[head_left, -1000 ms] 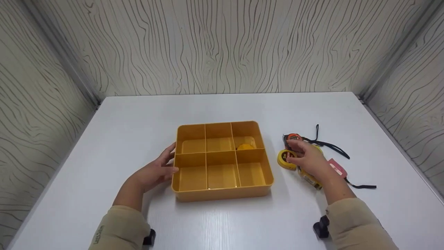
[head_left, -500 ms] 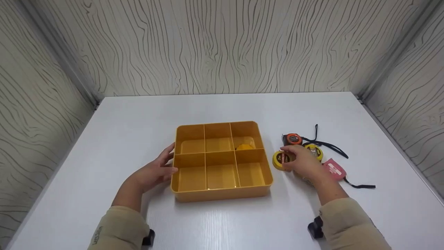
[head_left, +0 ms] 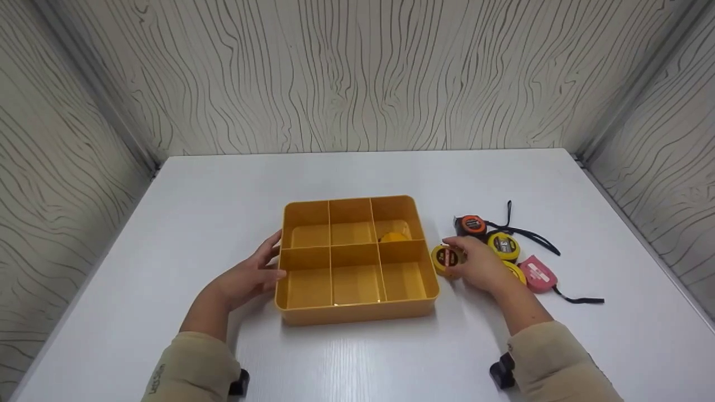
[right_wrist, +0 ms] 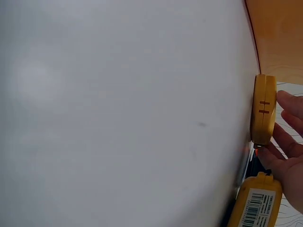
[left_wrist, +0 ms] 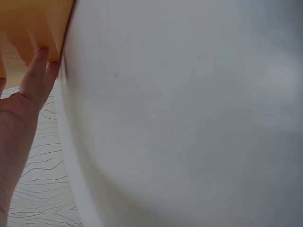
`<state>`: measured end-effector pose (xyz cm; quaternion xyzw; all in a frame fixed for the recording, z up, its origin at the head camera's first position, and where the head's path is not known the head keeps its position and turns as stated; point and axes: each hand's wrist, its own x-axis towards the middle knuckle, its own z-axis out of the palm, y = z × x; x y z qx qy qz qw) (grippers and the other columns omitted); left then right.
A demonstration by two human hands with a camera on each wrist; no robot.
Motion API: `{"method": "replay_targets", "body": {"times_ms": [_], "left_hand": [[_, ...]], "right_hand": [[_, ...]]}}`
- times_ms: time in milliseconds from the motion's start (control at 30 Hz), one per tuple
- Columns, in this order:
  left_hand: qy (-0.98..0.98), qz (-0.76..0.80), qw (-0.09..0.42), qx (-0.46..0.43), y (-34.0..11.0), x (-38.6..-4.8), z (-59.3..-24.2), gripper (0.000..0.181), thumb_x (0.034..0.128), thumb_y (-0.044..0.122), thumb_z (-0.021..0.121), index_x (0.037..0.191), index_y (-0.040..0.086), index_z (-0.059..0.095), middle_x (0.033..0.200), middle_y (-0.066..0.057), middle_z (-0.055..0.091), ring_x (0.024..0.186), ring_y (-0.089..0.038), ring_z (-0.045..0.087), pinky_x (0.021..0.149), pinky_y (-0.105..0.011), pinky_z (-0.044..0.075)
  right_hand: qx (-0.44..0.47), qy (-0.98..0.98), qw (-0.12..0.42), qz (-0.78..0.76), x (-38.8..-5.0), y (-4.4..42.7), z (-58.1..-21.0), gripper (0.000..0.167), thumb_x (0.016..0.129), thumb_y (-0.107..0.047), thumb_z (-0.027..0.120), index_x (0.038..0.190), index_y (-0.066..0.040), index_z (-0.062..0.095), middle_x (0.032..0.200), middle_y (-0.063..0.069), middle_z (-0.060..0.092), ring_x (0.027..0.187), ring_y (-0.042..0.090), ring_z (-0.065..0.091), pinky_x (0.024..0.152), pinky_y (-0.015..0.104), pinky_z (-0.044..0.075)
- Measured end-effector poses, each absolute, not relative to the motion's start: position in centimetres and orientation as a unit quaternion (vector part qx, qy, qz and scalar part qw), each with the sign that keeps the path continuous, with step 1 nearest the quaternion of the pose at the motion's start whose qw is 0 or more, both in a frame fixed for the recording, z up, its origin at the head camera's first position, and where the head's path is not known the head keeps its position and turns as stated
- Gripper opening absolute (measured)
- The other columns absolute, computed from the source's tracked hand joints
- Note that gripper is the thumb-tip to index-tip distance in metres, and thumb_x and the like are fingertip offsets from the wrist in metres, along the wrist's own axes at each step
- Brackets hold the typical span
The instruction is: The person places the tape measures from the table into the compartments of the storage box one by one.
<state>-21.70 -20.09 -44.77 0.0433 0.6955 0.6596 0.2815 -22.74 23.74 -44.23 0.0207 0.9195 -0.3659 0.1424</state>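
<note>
My right hand [head_left: 479, 269] pinches a round yellow tape measure [head_left: 443, 260] with a black label, thumb and fingers on its edges. In the right wrist view the tape measure [right_wrist: 263, 111] lies flat at table level, close to the box wall. On the other side, my left hand [head_left: 246, 283] touches the left wall of a yellow six-compartment box [head_left: 360, 314]; its fingers [left_wrist: 35, 78] extend along the outer wall. Inside the back right compartment a yellow object [head_left: 394, 237] is partly hidden by the divider.
Right of the box lie an orange-black tape measure [head_left: 471, 224] with a black strap, a yellow one [head_left: 504, 245], another yellow one [head_left: 516, 272] partly behind my hand, and a pink one [head_left: 538, 273] with a cord. A patterned wall [head_left: 357, 78] stands behind the white table.
My right hand has moved left, carrying the round yellow tape measure toward the box and uncovering the other tape measures. The left hand and the box have stayed in place.
</note>
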Motion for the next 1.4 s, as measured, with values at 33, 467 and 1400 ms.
{"method": "replay_targets", "body": {"times_ms": [33,467,1400], "left_hand": [[0.696,0.66,0.282,0.043,-20.1,-21.7,-44.8,0.095,0.0752,0.023,0.073,0.144,0.043,0.01,0.152,0.001,0.009,0.135,-0.023,0.025,0.103,-0.04,0.035],[0.693,0.66,0.286,0.051,-20.2,-21.8,-44.8,0.094,0.077,0.022,0.071,0.144,0.043,0.009,0.151,0.001,0.01,0.134,-0.023,0.027,0.102,-0.039,0.036],[0.694,0.66,0.286,0.04,-20.1,-21.7,-44.5,0.095,0.075,0.024,0.073,0.144,0.043,0.01,0.151,0.002,0.012,0.135,-0.023,0.026,0.1,-0.037,0.038]], "right_hand": [[0.021,0.921,0.142,-0.362,-22.7,23.7,-44.2,0.064,0.075,-0.022,0.074,0.134,-0.022,0.046,0.139,0.011,0.037,0.125,0.033,0.036,0.099,0.054,0.033],[0.029,0.943,0.133,-0.304,-22.7,23.9,-44.4,0.076,0.07,-0.026,0.079,0.133,-0.005,0.042,0.135,0.019,0.038,0.12,0.035,0.038,0.102,0.053,0.03],[0.03,0.889,0.061,-0.453,-22.6,25.3,-43.7,0.073,0.072,-0.039,0.075,0.133,-0.019,0.04,0.133,0.004,0.039,0.121,0.024,0.043,0.102,0.042,0.035]]}}
